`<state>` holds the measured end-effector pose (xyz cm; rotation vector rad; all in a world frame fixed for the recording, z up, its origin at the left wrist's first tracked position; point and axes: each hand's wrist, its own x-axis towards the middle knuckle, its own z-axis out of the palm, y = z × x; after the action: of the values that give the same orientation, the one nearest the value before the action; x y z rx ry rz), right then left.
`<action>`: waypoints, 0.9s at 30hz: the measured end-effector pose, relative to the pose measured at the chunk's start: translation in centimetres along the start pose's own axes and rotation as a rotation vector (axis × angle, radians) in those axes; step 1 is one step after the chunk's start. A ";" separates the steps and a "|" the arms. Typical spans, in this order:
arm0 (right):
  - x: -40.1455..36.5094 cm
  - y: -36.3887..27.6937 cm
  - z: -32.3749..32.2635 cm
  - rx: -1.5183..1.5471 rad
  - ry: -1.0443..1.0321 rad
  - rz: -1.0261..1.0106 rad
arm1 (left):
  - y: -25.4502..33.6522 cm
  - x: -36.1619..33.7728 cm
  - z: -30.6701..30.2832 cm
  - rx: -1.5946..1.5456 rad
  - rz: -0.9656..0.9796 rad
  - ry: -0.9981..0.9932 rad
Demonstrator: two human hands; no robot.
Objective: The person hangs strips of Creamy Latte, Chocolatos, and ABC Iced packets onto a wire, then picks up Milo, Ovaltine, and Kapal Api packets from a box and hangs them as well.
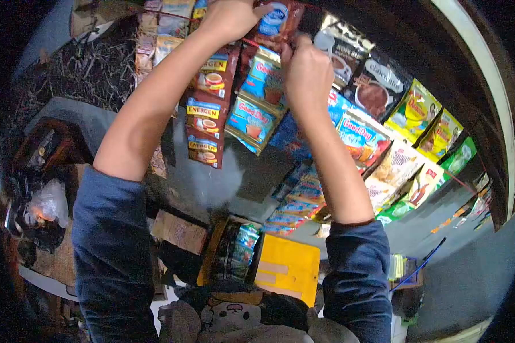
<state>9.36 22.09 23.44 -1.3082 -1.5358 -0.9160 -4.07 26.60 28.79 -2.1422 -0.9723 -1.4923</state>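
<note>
Both arms reach up to a row of hanging drink sachets. My left hand [228, 22] is at the top edge, its thumb against the left side of a brown sachet [276, 22] with a round blue label; its other fingers are partly cut off or hidden. Just below and right of that sachet, my right hand [309, 74] is closed with its knuckles up, and what its fingers grip is hidden. A small whitish piece [324, 41] shows beside its knuckles. Blue Good Day sachets [253, 123] hang under the hands, beside a brown strip of Energen sachets [203, 118].
Chocolatos sachets [374, 88], yellow-green sachets [415, 111] and white sachets [396, 163] hang along a line to the right. Below are a yellow folder-like item [289, 266] and a cardboard box [178, 231]. A plastic bag [48, 203] lies at left.
</note>
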 end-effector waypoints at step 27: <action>-69.0 5.8 2.6 0.569 -1.280 0.859 | 9.2 -75.0 18.8 -0.388 -1.092 -0.951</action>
<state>17.57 3.07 -42.73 -1.9161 -1.5678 1.0415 -0.50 6.97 -46.51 -2.8204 -2.6803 -0.9091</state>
